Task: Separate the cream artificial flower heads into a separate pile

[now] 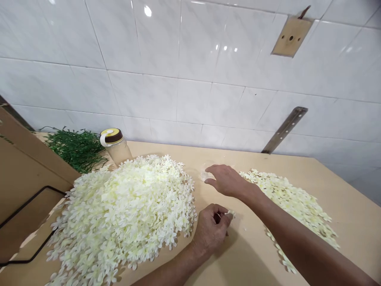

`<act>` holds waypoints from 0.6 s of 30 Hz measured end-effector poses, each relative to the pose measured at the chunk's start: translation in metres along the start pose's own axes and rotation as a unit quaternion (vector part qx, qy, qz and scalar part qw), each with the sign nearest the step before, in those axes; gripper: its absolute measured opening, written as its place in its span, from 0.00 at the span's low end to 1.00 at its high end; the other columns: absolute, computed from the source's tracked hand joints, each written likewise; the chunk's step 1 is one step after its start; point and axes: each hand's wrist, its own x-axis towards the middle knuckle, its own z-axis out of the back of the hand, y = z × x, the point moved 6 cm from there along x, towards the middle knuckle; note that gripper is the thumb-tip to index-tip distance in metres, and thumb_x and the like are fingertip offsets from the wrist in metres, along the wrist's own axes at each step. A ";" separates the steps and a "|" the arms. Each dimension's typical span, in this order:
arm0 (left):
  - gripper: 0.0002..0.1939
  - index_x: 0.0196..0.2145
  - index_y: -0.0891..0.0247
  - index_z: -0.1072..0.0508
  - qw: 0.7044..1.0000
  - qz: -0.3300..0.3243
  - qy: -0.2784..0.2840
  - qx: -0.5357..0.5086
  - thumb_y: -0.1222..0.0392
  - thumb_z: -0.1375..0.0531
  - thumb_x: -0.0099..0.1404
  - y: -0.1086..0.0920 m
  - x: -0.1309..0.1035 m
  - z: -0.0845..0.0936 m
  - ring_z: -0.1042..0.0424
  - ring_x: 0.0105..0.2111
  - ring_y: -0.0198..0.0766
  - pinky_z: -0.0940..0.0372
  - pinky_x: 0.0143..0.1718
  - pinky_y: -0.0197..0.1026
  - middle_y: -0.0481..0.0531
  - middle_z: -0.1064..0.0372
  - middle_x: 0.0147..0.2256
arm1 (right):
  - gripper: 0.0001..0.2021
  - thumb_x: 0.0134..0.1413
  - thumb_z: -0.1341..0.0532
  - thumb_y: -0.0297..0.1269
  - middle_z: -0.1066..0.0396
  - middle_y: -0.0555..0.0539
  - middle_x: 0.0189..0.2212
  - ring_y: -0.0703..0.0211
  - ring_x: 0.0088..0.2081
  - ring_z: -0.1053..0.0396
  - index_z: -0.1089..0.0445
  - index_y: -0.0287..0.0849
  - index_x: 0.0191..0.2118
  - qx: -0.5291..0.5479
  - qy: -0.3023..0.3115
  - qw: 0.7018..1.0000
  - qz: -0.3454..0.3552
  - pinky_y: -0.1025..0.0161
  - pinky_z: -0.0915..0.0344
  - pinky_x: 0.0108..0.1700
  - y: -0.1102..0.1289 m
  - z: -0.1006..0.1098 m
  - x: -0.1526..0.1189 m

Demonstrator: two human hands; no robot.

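My left hand (212,226) is closed in a pinch, with a small white artificial flower (231,214) between its fingertips, just above the table. Farther back, my right hand (224,179) reaches to the left with thumb and fingers apart. Its fingertips are at a small clear plastic piece or dish (205,174) on the table; what lies in it is too faint to make out. A large heap of white and pale yellow artificial flowers (139,198) spreads to the left of my hands. Beyond my right forearm lies a flatter spread of similar flowers (291,202).
A bottle with a brown and yellow lid (114,145) stands behind the big heap. Green artificial foliage (74,147) lies beside it. At the left edge is a brown cardboard box (26,159) with a black wire frame (32,202). A metal strip (284,130) leans at the tiled wall.
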 end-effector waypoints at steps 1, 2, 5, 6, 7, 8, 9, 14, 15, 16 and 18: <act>0.10 0.35 0.65 0.28 1.000 0.003 0.001 -0.003 0.55 0.39 0.60 0.000 0.000 0.000 0.36 0.16 0.32 0.40 0.21 0.34 0.45 0.37 0.17 | 0.18 0.61 0.42 0.41 0.28 0.37 0.52 0.42 0.53 0.32 0.29 0.39 0.53 -0.007 0.029 0.999 -0.012 0.52 0.36 0.49 0.001 -0.001 0.005; 0.10 0.35 0.65 0.28 1.000 0.007 0.004 -0.007 0.55 0.39 0.60 0.000 0.001 0.000 0.36 0.16 0.32 0.40 0.21 0.34 0.44 0.37 0.17 | 0.18 0.61 0.41 0.41 0.27 0.36 0.51 0.41 0.53 0.32 0.29 0.40 0.53 -0.011 0.055 0.998 -0.023 0.52 0.36 0.49 0.003 -0.002 0.008; 0.09 0.33 0.65 0.28 1.000 0.014 0.016 -0.013 0.56 0.39 0.60 0.001 0.001 -0.001 0.37 0.16 0.32 0.40 0.21 0.34 0.45 0.37 0.17 | 0.16 0.60 0.40 0.40 0.24 0.37 0.45 0.43 0.49 0.28 0.27 0.41 0.51 -0.009 0.106 0.993 -0.053 0.56 0.35 0.43 0.007 -0.003 0.015; 0.09 0.33 0.65 0.28 1.000 0.014 0.018 -0.012 0.56 0.39 0.60 0.001 0.001 -0.001 0.36 0.16 0.32 0.40 0.21 0.34 0.45 0.37 0.17 | 0.15 0.60 0.40 0.40 0.24 0.37 0.42 0.44 0.45 0.27 0.26 0.41 0.49 -0.006 0.113 0.992 -0.060 0.57 0.35 0.40 0.009 -0.003 0.017; 0.09 0.33 0.65 0.28 1.000 0.012 0.018 -0.011 0.56 0.39 0.60 0.001 0.000 -0.001 0.36 0.16 0.32 0.40 0.21 0.34 0.45 0.36 0.17 | 0.13 0.60 0.40 0.39 0.23 0.38 0.39 0.46 0.42 0.25 0.25 0.40 0.46 -0.004 0.120 0.991 -0.065 0.59 0.35 0.37 0.011 -0.003 0.018; 0.08 0.32 0.65 0.28 1.000 0.009 0.019 -0.010 0.56 0.39 0.60 0.000 0.000 -0.002 0.36 0.17 0.32 0.41 0.21 0.34 0.46 0.36 0.17 | 0.11 0.60 0.41 0.38 0.23 0.38 0.36 0.48 0.38 0.25 0.24 0.39 0.42 -0.002 0.125 0.990 -0.068 0.61 0.36 0.35 0.013 -0.003 0.019; 0.08 0.32 0.65 0.28 1.000 0.005 0.019 -0.009 0.56 0.39 0.60 0.000 0.000 -0.002 0.36 0.17 0.32 0.41 0.21 0.34 0.46 0.36 0.17 | 0.10 0.61 0.41 0.37 0.23 0.39 0.33 0.51 0.34 0.25 0.23 0.38 0.38 -0.001 0.128 0.989 -0.069 0.62 0.37 0.33 0.015 -0.003 0.020; 0.10 0.31 0.65 0.28 1.000 -0.005 0.023 -0.010 0.54 0.40 0.61 -0.002 -0.001 -0.001 0.37 0.16 0.31 0.41 0.21 0.34 0.47 0.35 0.17 | 0.11 0.60 0.43 0.32 0.25 0.42 0.25 0.57 0.26 0.26 0.26 0.36 0.30 0.001 0.138 0.988 -0.070 0.65 0.39 0.30 0.014 -0.011 0.025; 0.11 0.30 0.65 0.29 1.000 -0.003 0.025 -0.015 0.53 0.40 0.61 -0.001 -0.001 -0.001 0.37 0.16 0.31 0.41 0.20 0.34 0.47 0.35 0.17 | 0.11 0.61 0.43 0.32 0.26 0.43 0.24 0.58 0.25 0.26 0.26 0.36 0.31 0.003 0.139 0.988 -0.068 0.64 0.39 0.31 0.013 -0.014 0.026; 0.11 0.30 0.65 0.29 0.999 0.001 0.028 -0.022 0.53 0.40 0.61 -0.001 0.000 -0.001 0.38 0.15 0.31 0.41 0.20 0.34 0.47 0.35 0.17 | 0.10 0.61 0.44 0.32 0.26 0.45 0.22 0.58 0.23 0.26 0.26 0.36 0.32 0.005 0.139 0.988 -0.067 0.64 0.39 0.32 0.011 -0.017 0.027; 0.12 0.29 0.64 0.30 0.999 0.011 0.031 -0.042 0.52 0.40 0.61 0.001 0.001 -0.002 0.38 0.15 0.31 0.42 0.18 0.33 0.47 0.35 0.17 | 0.10 0.61 0.44 0.33 0.27 0.46 0.20 0.59 0.22 0.27 0.27 0.36 0.34 0.008 0.139 0.988 -0.067 0.63 0.38 0.35 0.007 -0.023 0.029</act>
